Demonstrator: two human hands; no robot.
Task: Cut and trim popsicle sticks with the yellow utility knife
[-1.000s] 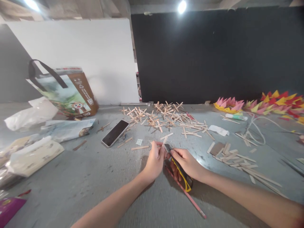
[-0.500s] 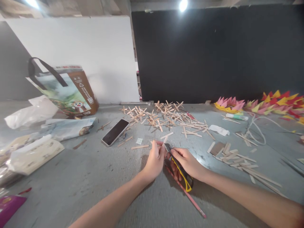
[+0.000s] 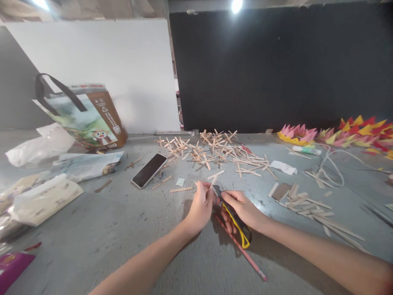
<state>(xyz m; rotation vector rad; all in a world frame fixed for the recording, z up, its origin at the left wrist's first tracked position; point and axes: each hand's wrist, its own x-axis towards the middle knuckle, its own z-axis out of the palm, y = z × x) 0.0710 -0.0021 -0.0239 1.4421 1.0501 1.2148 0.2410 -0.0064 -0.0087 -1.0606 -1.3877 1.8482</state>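
Left hand pinches a wooden stick upright-tilted; right hand closed around a yellow-black utility knife — blade end at the stick, over a grey table.

Phone left of stick-cross pile; printed bag far left; paper flowers right.

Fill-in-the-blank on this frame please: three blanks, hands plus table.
1. The right hand grips a yellow-and-black utility ____.
2. The left hand pinches a thin wooden ____.
3. The phone lies on the grey table, to the ____ of both hands.
Missing: knife; stick; left.
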